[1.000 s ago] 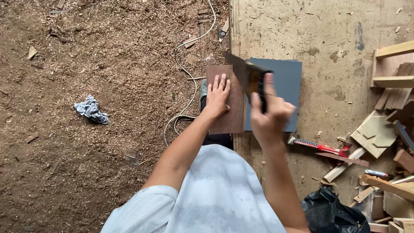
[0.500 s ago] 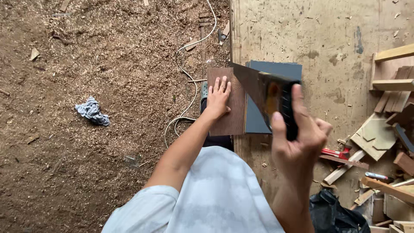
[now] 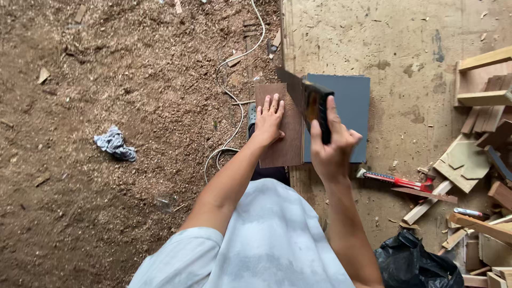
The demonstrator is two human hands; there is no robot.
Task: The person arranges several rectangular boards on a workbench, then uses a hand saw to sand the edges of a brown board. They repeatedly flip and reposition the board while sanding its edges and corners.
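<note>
A brown wooden board [image 3: 287, 144] lies beside a dark grey-blue panel [image 3: 349, 101] on the workbench. My left hand [image 3: 269, 120] presses flat on the brown board, fingers spread. My right hand [image 3: 332, 144] grips the black and yellow handle of a handsaw [image 3: 306, 95]. The saw's blade points away from me and runs along the seam between the brown board and the grey panel.
A sawdust-covered floor [image 3: 106, 106] fills the left, with a white cable [image 3: 234, 96] and a crumpled rag [image 3: 114, 144]. A red-handled tool [image 3: 397, 181], wood offcuts [image 3: 480, 138] and a black plastic bag [image 3: 416, 264] lie to the right.
My right hand pulled the saw back toward me half a second ago and has now pushed it forward again along the cut. My left hand stays pressed on the board.
</note>
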